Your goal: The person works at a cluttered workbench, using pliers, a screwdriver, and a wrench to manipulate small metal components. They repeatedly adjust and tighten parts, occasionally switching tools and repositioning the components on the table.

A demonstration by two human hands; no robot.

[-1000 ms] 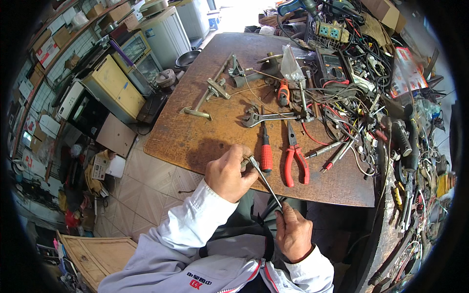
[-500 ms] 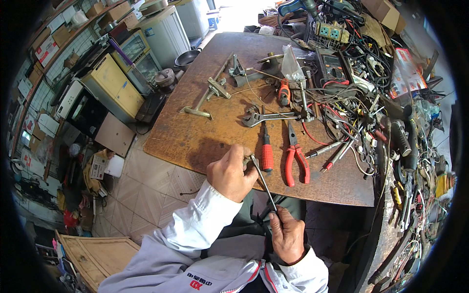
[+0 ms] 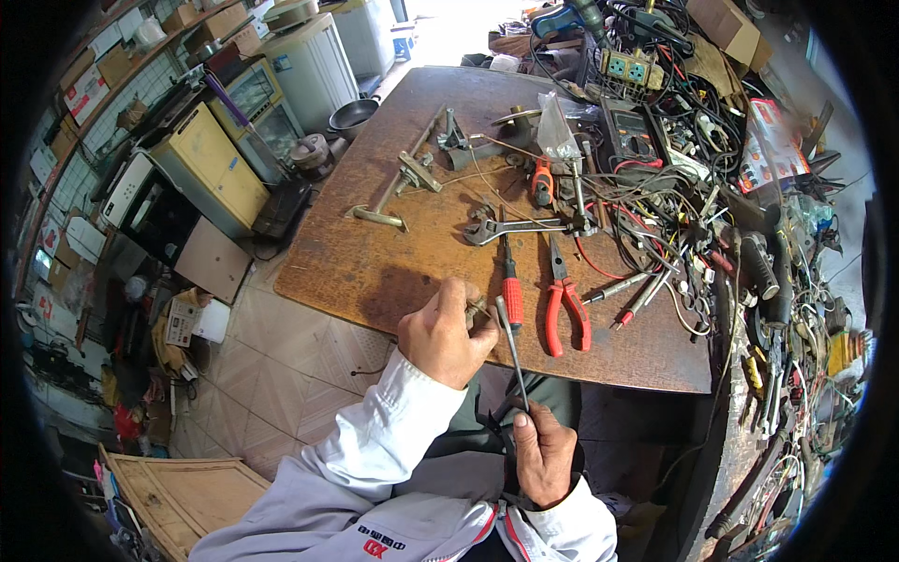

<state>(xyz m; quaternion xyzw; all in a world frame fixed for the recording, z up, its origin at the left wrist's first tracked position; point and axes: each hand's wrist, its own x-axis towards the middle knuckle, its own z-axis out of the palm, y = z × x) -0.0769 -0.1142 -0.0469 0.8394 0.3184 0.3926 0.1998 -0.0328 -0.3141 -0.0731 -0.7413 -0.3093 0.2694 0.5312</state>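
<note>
My right hand [image 3: 543,450] grips the screwdriver [image 3: 512,351] handle – shaft slanting up-left to the small part [image 3: 478,309] pinched in my left hand [image 3: 440,332], at the table [image 3: 375,272] edge.

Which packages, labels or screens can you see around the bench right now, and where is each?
Clear plastic bag: far bench, upright, pointed.
Red and white blister pack: bench's right side, flat among cables.
Cardboard box: top right, brown.
Multimeter: far bench, dark with grey screen.
Cartons: left shelves, brown and white with red labels.
Red label: white sleeve, bottom.
</note>
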